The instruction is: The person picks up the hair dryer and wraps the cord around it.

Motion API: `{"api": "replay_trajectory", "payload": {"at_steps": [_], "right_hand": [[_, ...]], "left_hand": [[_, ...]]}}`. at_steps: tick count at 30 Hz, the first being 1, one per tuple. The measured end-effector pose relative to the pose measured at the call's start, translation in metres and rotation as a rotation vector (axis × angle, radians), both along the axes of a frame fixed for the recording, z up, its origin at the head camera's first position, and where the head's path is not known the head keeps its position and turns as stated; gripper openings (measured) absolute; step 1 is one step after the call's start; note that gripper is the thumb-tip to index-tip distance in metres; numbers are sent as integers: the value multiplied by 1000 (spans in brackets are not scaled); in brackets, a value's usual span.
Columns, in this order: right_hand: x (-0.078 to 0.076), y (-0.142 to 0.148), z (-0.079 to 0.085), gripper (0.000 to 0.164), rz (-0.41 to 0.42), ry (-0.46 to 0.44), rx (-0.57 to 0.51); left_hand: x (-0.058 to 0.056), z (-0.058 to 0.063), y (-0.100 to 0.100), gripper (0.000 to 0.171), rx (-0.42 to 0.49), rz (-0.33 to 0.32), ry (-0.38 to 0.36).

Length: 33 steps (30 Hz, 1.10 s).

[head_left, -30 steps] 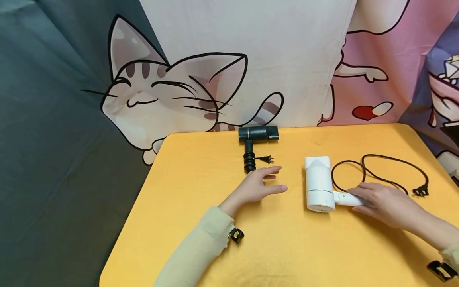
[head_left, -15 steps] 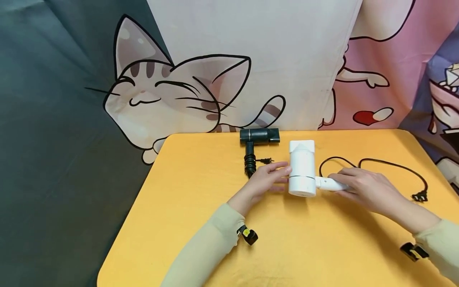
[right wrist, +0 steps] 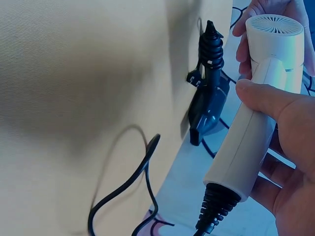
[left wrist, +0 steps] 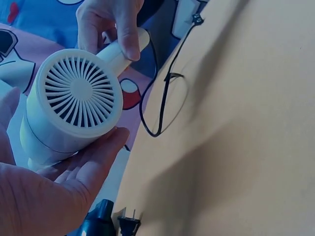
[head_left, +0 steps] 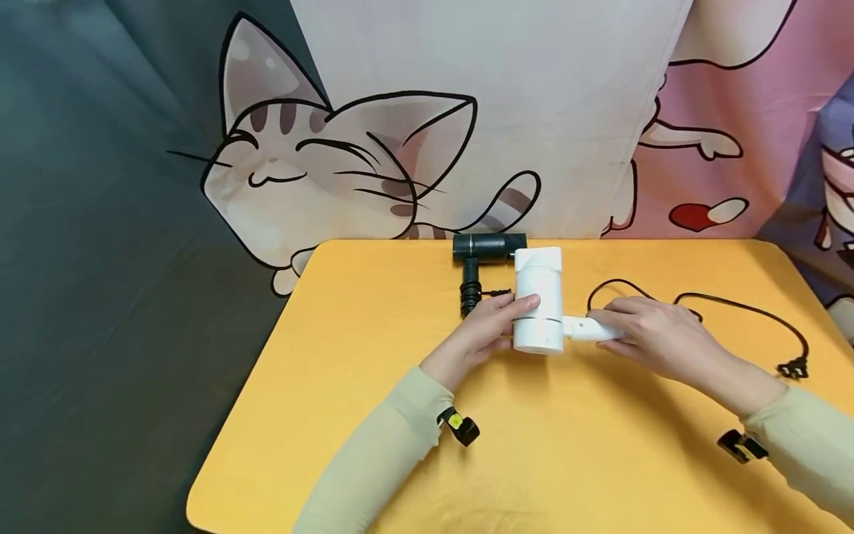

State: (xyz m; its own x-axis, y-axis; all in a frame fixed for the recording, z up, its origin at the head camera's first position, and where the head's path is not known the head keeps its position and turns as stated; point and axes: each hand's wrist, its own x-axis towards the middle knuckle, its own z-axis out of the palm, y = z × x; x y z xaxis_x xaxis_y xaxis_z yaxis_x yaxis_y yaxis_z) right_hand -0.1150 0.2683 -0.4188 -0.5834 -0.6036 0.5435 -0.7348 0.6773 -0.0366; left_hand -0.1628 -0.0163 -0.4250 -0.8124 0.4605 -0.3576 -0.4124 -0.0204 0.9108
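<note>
Both hands hold a white hair dryer (head_left: 543,278) raised over the yellow table (head_left: 587,460). My right hand (head_left: 657,334) grips its handle, which points right; in the right wrist view the thumb lies along the handle (right wrist: 241,142) and the fingers wrap behind. My left hand (head_left: 474,332) cradles the barrel from the left, thumb on one side and fingers beneath. The round slotted air intake (left wrist: 81,91) faces the left wrist camera. Just behind the left hand lies a black hair dryer (head_left: 490,247), its cord (head_left: 470,293) wound around the handle.
The white dryer's black cord (head_left: 754,305) loops across the table's right side, ending in a plug (head_left: 794,367). Beside the black dryer's handle sits its own plug (left wrist: 129,223). A cloth backdrop printed with a cartoon cat (head_left: 313,178) hangs behind the table's far edge.
The right hand has brought the white hair dryer leftward and up off the table. The left hand, apart from it a second ago, now holds the barrel. The black hair dryer stays put.
</note>
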Motion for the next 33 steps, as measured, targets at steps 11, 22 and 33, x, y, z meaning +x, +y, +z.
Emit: {"api": "replay_trajectory", "payload": {"at_steps": [11,22,33], "right_hand": [[-7,-18,5,33,72,-4,28],[-8,-26,14,60,14,-114,36],[-15,-10,35,38,-102,-468,-47]], "left_hand": [[-4,3,-12,47,-67,63,6],[-6,7,-21,44,-77,105,58],[-11,18,-46,50,-65,104,66]]}}
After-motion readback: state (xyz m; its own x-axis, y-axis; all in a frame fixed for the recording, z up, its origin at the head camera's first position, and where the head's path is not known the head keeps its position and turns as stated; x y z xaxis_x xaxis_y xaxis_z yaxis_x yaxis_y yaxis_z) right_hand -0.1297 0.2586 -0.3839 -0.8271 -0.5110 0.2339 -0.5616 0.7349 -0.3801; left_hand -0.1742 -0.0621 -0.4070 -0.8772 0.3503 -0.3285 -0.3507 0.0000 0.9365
